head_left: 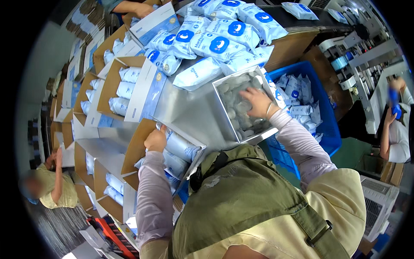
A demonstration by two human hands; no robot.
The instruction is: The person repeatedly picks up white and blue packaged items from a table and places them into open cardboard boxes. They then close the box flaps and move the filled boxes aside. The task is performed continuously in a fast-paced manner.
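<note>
My left hand (156, 139) reaches into an open carton (137, 144) with brown inner walls. Its fingers are bent around the far end of a pale blue soft packet (181, 144); the fingertips are partly hidden. More such packets lie beside it in that carton. To the right stands a white box (224, 108) full of small, round, translucent pieces, whose kind I cannot make out. My right hand (257, 103) is inside this box, palm down, fingers apart and touching the pieces. One round, clear piece (245, 106) shows beside its fingers.
A pile of pale blue packets (220, 43) covers the table's far side. Open cartons (116, 88) of packets line the left. A blue crate (330, 129) of packets stands right. Other people work at left and right; a co-worker's hand (138, 8) shows at the top.
</note>
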